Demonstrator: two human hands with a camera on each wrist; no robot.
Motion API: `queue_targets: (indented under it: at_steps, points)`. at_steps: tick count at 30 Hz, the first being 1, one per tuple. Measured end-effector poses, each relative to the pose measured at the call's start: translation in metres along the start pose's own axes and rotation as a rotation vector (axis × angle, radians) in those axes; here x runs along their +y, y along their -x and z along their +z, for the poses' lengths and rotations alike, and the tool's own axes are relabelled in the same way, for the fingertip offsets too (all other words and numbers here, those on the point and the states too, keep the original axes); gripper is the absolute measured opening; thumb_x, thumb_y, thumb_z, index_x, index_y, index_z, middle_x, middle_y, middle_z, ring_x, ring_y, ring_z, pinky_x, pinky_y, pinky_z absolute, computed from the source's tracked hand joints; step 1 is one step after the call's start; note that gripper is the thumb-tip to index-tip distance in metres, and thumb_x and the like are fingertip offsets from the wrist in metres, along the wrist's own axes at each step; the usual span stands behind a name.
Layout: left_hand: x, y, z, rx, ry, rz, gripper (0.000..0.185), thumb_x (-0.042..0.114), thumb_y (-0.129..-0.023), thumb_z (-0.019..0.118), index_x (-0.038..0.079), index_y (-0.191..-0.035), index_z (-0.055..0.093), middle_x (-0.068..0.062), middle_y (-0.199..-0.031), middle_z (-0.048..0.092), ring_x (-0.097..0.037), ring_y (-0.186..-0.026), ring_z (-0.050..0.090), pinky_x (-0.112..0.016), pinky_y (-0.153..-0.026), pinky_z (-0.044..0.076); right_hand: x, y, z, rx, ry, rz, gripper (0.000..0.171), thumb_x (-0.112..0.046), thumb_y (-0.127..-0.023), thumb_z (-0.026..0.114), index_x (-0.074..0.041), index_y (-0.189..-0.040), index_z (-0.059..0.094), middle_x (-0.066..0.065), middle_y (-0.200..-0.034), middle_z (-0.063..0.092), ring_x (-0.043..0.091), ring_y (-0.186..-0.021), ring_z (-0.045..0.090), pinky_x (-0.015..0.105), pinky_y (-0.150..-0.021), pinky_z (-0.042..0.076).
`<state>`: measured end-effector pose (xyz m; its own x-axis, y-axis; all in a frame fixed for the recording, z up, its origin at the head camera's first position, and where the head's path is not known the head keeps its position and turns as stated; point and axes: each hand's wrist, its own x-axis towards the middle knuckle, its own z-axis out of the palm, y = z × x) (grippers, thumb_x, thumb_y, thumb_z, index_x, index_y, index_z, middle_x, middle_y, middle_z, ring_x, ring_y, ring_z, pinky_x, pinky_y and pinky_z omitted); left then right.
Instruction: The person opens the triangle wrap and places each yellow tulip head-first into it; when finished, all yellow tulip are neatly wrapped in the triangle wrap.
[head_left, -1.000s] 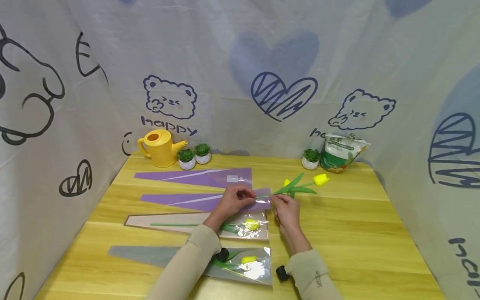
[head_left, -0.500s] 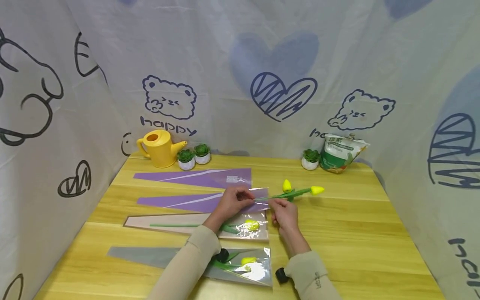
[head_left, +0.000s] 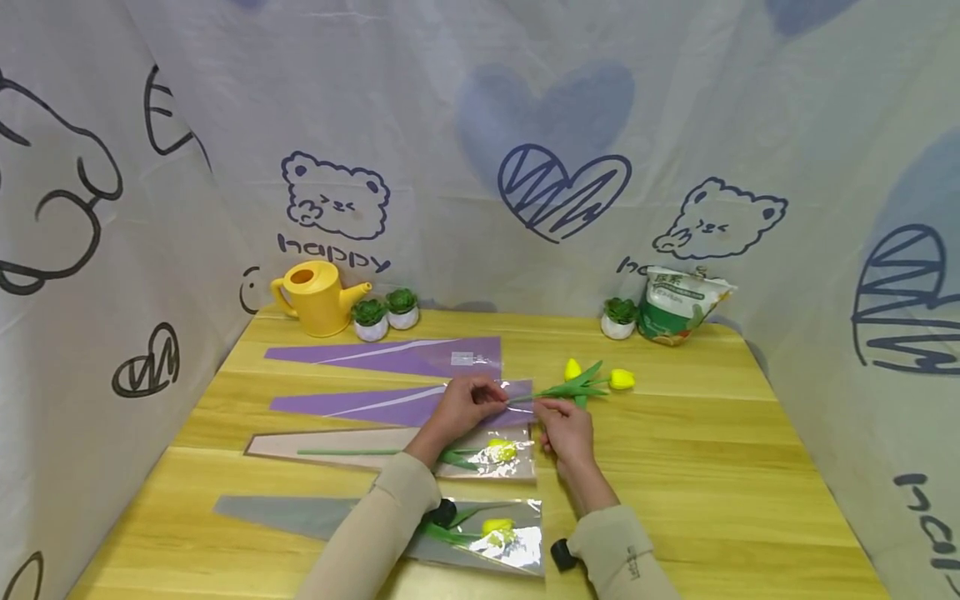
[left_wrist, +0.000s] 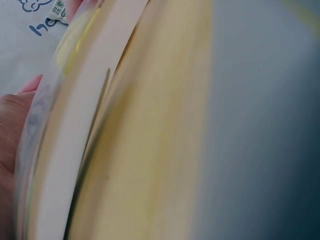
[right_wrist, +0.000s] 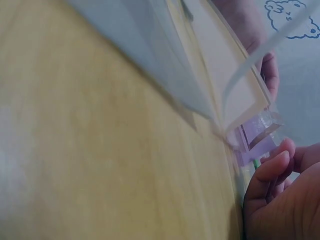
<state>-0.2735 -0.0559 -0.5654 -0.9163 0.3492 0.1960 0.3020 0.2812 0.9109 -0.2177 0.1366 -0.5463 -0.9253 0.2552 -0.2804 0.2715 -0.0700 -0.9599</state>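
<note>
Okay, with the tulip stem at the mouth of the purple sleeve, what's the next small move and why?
Probably slide the tulip further left into the purple sleeve: the left hand holds its mouth, the right hand pinches the stem, and the bloom lies outside.

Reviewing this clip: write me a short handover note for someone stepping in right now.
Left hand pinches open the mouth of the second purple cone-shaped plastic sleeve.
Right hand has a grip on the green stem of the yellow artificial tulip, stem tip at the sleeve mouth, bloom outside.
Done: the beige sleeve and the grey sleeve each hold a tulip.
Left: this tulip; the far purple sleeve is unfilled; a yellow bud lies nearby.
</note>
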Motion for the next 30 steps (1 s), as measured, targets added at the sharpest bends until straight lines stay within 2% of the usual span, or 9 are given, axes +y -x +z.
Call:
queue_targets:
  at_steps: [5,9,16,20,23,25,27,30]
  points:
    - [0.001,0.002,-0.001,0.009,0.020,-0.004,0.008,0.004,-0.086,0.083,0.006,-0.093,0.079,-0.013,-0.086,0.076,-0.011,-0.071,0.063,-0.018,-0.063,0.049,-0.004,0.000,-0.001,-0.002,-0.001,-0.001,0.025,-0.008,-0.095,0.073,0.005,-0.116,0.073,-0.001,-0.064,0.057,0.006,-0.044,0.048,0.018,-0.039,0.040]
    - [0.002,0.003,-0.002,0.014,0.020,-0.005,0.008,0.005,-0.086,0.083,0.006,-0.093,0.078,-0.014,-0.087,0.075,-0.012,-0.070,0.062,-0.018,-0.062,0.047,-0.015,-0.001,-0.009,0.021,0.023,-0.048,0.024,-0.008,-0.095,0.073,0.005,-0.115,0.073,-0.003,-0.061,0.055,0.007,-0.044,0.051,0.019,-0.041,0.042]
    - [0.001,0.003,-0.003,0.014,0.018,-0.027,0.008,0.005,-0.087,0.083,0.006,-0.093,0.078,-0.012,-0.087,0.075,-0.009,-0.070,0.060,-0.019,-0.063,0.048,-0.042,-0.016,-0.046,0.053,0.130,-0.139,0.027,-0.013,-0.098,0.071,0.005,-0.119,0.072,-0.005,-0.068,0.055,0.009,-0.055,0.061,0.020,-0.049,0.051]
    - [0.001,0.003,-0.003,0.013,0.003,-0.045,0.008,0.006,-0.087,0.083,0.009,-0.093,0.079,-0.008,-0.086,0.074,-0.007,-0.069,0.060,-0.019,-0.063,0.048,-0.055,-0.029,-0.072,0.086,0.251,-0.237,0.027,-0.014,-0.098,0.071,0.004,-0.119,0.073,0.000,-0.083,0.064,0.009,-0.073,0.063,0.020,-0.061,0.055]
    - [0.000,0.003,-0.002,0.011,-0.001,-0.047,0.008,0.006,-0.087,0.083,0.009,-0.094,0.079,-0.007,-0.085,0.074,-0.006,-0.069,0.060,-0.019,-0.063,0.048,-0.061,-0.040,-0.089,0.098,0.388,-0.305,0.027,-0.017,-0.099,0.071,0.000,-0.119,0.075,0.009,-0.100,0.071,0.014,-0.090,0.063,0.022,-0.076,0.055]
    - [0.000,0.003,-0.002,0.011,0.001,-0.038,0.008,0.006,-0.087,0.083,0.008,-0.093,0.079,-0.007,-0.085,0.074,-0.006,-0.069,0.060,-0.019,-0.063,0.048,-0.063,-0.046,-0.100,0.086,0.471,-0.327,0.028,-0.020,-0.100,0.070,-0.001,-0.121,0.074,0.015,-0.117,0.070,0.022,-0.106,0.063,0.028,-0.090,0.054]
    - [0.000,0.003,-0.002,0.012,0.002,-0.030,0.008,0.005,-0.087,0.083,0.007,-0.093,0.079,-0.008,-0.085,0.074,-0.006,-0.069,0.060,-0.020,-0.062,0.048,-0.064,-0.052,-0.109,0.049,0.516,-0.339,0.031,-0.021,-0.101,0.068,-0.001,-0.124,0.073,0.020,-0.132,0.065,0.030,-0.123,0.058,0.040,-0.106,0.049]
    - [-0.001,0.003,-0.001,0.008,0.006,-0.028,0.008,0.005,-0.087,0.083,0.007,-0.093,0.079,-0.008,-0.085,0.075,-0.006,-0.069,0.061,-0.020,-0.063,0.049,-0.061,-0.062,-0.119,-0.013,0.564,-0.344,0.032,-0.021,-0.102,0.067,0.000,-0.127,0.071,0.023,-0.144,0.056,0.039,-0.140,0.046,0.053,-0.118,0.037]
